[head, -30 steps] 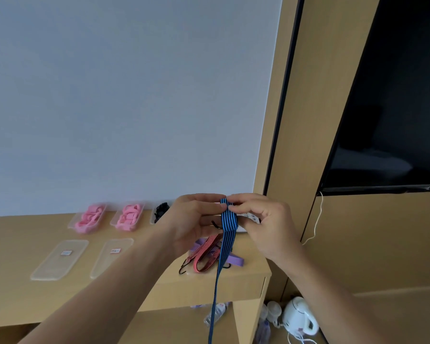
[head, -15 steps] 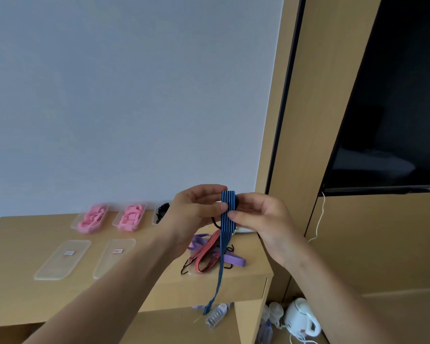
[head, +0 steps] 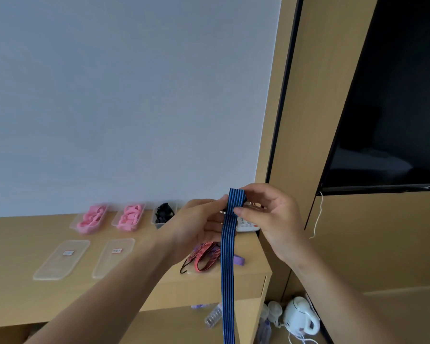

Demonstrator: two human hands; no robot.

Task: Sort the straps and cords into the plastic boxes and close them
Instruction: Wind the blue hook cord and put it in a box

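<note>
A blue striped strap (head: 227,256) hangs folded over between my hands, its tail running down past the bottom of the view. My left hand (head: 196,224) pinches it from the left and my right hand (head: 268,214) pinches the fold from the right. On the wooden desk (head: 23,294) behind lie a red striped cord with a hook (head: 201,256) and a purple strap (head: 237,259). Three open plastic boxes stand at the back: two with pink straps (head: 91,218) (head: 129,217), one with black cords (head: 163,213). Two clear lids (head: 61,259) (head: 113,259) lie in front of them.
A white remote (head: 247,225) lies at the desk's back right, partly behind my hands. A dark screen (head: 392,108) hangs on the wooden wall panel to the right. On the floor sit a white kettle (head: 299,319) and a plastic bottle (head: 214,317).
Both hands have lifted slightly with the blue strap. More of the strap now hangs straight down, its tail reaching out of the bottom of the view.
</note>
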